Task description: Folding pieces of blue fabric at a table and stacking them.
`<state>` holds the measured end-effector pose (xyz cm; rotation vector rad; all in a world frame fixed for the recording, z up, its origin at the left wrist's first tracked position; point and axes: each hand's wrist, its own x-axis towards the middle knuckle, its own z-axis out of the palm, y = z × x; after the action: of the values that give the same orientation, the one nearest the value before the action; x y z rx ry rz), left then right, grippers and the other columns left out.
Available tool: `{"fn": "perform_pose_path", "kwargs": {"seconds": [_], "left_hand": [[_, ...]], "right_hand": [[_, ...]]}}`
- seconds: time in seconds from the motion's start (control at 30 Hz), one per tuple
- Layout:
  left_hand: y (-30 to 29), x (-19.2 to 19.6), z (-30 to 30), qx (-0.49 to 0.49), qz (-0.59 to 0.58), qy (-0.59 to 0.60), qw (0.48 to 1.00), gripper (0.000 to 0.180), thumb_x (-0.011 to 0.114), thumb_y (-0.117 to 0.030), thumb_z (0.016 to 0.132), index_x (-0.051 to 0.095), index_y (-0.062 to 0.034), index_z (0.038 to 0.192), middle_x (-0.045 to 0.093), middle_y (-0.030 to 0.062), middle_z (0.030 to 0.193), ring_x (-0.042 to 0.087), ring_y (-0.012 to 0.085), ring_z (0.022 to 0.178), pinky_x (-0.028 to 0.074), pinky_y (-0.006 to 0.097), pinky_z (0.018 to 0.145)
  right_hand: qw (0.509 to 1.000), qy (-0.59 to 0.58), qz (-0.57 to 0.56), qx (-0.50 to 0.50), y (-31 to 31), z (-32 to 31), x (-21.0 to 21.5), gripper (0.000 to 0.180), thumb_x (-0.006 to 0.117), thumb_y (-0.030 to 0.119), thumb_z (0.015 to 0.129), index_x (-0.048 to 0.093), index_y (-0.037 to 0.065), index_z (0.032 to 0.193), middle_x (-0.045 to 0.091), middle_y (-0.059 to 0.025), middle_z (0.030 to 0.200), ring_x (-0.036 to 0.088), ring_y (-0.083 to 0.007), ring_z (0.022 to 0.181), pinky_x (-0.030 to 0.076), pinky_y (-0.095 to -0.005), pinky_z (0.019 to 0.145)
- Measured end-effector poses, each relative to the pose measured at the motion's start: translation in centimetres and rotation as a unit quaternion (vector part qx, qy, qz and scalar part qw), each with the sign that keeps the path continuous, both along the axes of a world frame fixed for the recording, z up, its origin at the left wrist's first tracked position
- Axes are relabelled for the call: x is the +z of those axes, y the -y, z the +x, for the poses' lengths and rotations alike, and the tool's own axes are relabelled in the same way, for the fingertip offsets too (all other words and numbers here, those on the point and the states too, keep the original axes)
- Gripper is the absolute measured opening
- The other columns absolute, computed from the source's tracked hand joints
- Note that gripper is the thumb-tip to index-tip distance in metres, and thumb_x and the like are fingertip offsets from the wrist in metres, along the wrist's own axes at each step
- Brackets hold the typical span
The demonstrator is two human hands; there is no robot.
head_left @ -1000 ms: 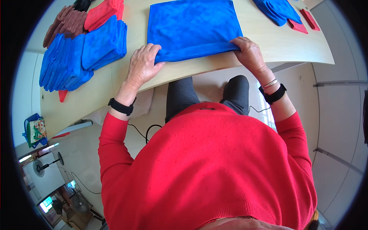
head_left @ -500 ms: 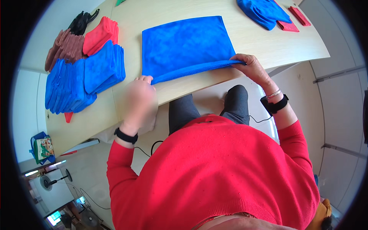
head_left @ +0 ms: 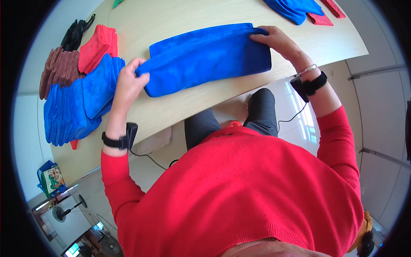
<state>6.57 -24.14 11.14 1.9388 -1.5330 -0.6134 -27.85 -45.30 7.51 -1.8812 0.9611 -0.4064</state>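
Blue towel (head_left: 209,58) lay folded lengthwise on the pale wooden table (head_left: 171,107), near its front edge, a long band running left to right. Left hand (head_left: 129,81) gripped the towel's left end, fingers curled shut around the fold, cloth lifted slightly there. Right hand (head_left: 278,40) pressed on the right end, fingers closed over the top edge, thumb under the cloth.

Just left of the left hand: a stack of folded blue towels (head_left: 79,107), fanned along the table's left side. Behind it, a red folded pile (head_left: 97,47), then a brown pile (head_left: 58,73), and a black item (head_left: 75,34) at the far corner. More blue cloth (head_left: 295,8) and a red piece (head_left: 319,19) lay at far right, well apart from the towel.
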Motion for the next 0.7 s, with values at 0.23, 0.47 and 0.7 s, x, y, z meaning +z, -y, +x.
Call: {"fn": "perform_pose_path", "kwargs": {"seconds": [0.23,0.47,0.7], "left_hand": [[7.3,-5.1,3.3,0.105,0.064,-0.239,0.963,0.019,0.062,-0.015,0.084,0.059,-0.0039,0.1,0.059,-0.002,0.082,0.053,0.0065,0.071,0.042,0.02,0.065],[8.1,-9.4,5.8,0.122,-0.001,-0.24,0.963,0.022,0.059,-0.021,0.089,0.057,-0.003,0.1,0.058,-0.0006,0.08,0.051,0.0062,0.074,0.041,0.021,0.067],[8.2,-8.0,3.7,0.123,-0.054,0.031,0.99,0.023,0.054,-0.023,0.093,0.054,-0.0013,0.1,0.05,0.0004,0.074,0.044,0.0074,0.069,0.039,0.023,0.065]], "right_hand": [[0.989,0.01,0.104,-0.102,3.3,2.1,-2.7,0.044,0.066,0.031,0.084,0.06,-0.001,0.113,0.066,-0.0135,0.103,0.064,-0.0224,0.094,0.046,-0.0291,0.092],[0.991,0.014,0.063,-0.116,4.4,3.1,-4.1,0.043,0.063,0.032,0.086,0.06,-0.003,0.113,0.066,-0.0135,0.102,0.064,-0.0213,0.091,0.048,-0.0281,0.088],[0.991,-0.014,-0.057,-0.119,5.8,3.1,-5.6,0.042,0.06,0.034,0.088,0.06,0.002,0.115,0.066,-0.0131,0.102,0.064,-0.0199,0.09,0.05,-0.0282,0.085]]}}
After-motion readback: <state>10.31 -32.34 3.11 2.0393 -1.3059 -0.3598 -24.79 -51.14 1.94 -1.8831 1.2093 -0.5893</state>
